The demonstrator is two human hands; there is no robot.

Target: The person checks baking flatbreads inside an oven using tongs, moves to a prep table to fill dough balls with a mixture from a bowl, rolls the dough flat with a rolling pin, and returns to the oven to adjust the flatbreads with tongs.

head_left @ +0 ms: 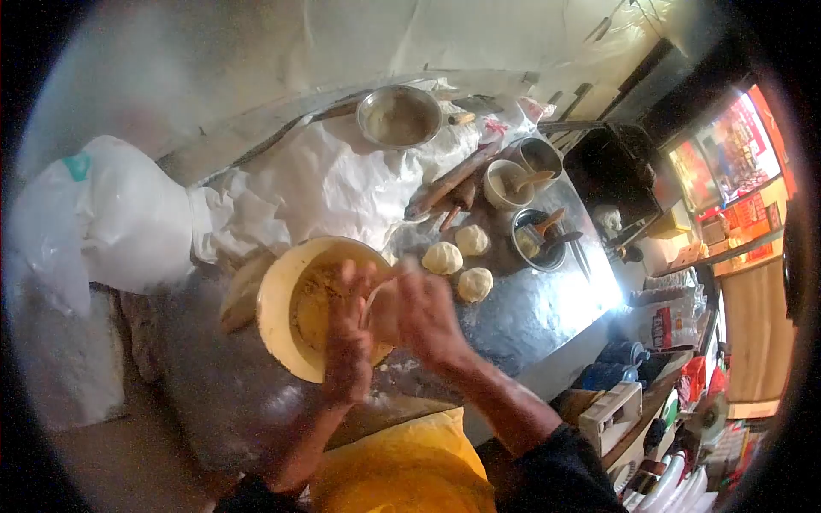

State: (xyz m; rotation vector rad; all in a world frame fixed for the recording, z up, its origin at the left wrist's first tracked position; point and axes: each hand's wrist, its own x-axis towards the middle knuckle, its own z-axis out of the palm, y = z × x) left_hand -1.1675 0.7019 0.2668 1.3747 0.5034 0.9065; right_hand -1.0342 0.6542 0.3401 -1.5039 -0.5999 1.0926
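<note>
Nearest the body, a smooth yellow covering point(402, 466) bulged below the desk's near edge, between two dark sleeves. Both hands worked above the metal desk point(560, 295), near that edge. The left hand point(346, 338) rose over the bowl's right side with its fingers extended; the right hand point(428, 312) was curled and smeared by motion. Between them showed a pale, rounded piece point(382, 313), too blurred to name, and whether either grip was closed on it could not be told.

Under the hands, near the near edge, stood a deep, round cream bowl point(278, 312) with a crumbly, yellow-brown mixture point(311, 312) inside. Pale crumbs and powder lay on the desk beside it.

Farther in, three soft, rounded dough balls point(442, 258) sat close together. Toward the right edge stood a shiny metal pot point(539, 261) holding a wooden-handled brush point(549, 224), then a pale-rimmed pot point(505, 199) with a wooden utensil, and a metal pot point(540, 156) behind. Two wooden rolling pins point(449, 184) lay to their left.

Crumpled white sheeting point(333, 184) spread toward the far edge, with a round, thin-walled steel bowl point(398, 120) on it. A bulging white sack point(137, 214) stood at the left end.
</note>
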